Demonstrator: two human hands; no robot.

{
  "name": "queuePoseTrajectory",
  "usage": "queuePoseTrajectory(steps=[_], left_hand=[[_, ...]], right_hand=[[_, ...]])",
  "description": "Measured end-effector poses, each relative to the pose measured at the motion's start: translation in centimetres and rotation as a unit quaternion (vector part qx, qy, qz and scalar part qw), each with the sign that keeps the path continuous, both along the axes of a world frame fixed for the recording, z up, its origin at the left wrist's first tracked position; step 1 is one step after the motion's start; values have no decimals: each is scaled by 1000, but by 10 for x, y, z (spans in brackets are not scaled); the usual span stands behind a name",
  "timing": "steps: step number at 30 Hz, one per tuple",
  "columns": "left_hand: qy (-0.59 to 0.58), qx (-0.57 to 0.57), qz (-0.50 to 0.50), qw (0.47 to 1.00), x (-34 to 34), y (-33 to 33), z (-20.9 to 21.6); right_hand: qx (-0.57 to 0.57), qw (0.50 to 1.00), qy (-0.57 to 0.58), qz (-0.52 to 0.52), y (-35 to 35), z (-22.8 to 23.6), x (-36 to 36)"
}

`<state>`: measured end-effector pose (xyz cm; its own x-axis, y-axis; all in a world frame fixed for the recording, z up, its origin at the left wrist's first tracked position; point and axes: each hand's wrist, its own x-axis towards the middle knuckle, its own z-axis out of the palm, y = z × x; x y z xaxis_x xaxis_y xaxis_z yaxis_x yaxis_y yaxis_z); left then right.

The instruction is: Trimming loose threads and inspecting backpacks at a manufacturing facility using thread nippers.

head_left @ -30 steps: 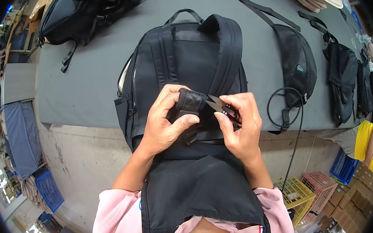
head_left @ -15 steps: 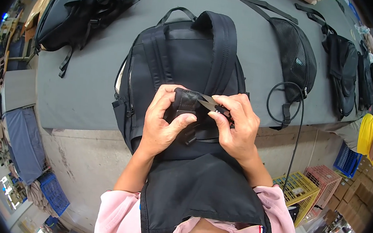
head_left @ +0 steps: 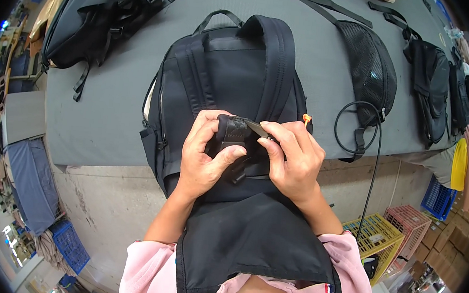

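Observation:
A black backpack (head_left: 232,71) lies on the grey table with its shoulder straps facing up, its lower end against my apron. My left hand (head_left: 206,152) is closed on a black strap end (head_left: 235,127), held between thumb and fingers. In my right hand (head_left: 298,160) is a pair of thread snips (head_left: 258,129), gripped between thumb and fingers. The blades lie close together, their tips at the right edge of the strap end. Most of the snips' handle is hidden by my fingers. A small orange piece (head_left: 306,118) sticks up behind my right hand.
Another black bag (head_left: 106,18) lies at the table's far left. To the right are a black mesh pouch (head_left: 370,69) with a looped cord (head_left: 339,128) and further black bags (head_left: 429,88). Yellow (head_left: 377,237) and pink crates stand on the floor; a person in yellow (head_left: 460,166) is at far right.
The snips' blades have come together from a spread position. My right hand has turned slightly, and the orange piece has come into view behind it. My left hand keeps its hold.

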<state>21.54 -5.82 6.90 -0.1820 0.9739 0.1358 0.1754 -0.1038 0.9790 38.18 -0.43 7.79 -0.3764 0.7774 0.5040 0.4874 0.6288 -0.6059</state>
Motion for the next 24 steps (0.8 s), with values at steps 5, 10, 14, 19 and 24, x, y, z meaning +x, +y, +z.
queuePoseTrajectory(steps=[5, 10, 14, 19, 24], left_hand=[[5, -1, 0, 1000, 0, 1, 1], [34, 21, -9, 999, 1, 2, 2], [-3, -4, 5, 1000, 3, 1, 1], [-17, 4, 6, 1000, 4, 1, -1], [62, 44, 13, 997, 5, 1, -4]], right_hand=[[-28, 997, 73, -12, -1, 0, 5], [-27, 999, 37, 10, -3, 5, 3], [-16, 1000, 5, -14, -2, 0, 0], [-40, 998, 41, 4, -4, 5, 3], [-39, 999, 15, -1, -5, 5, 0]])
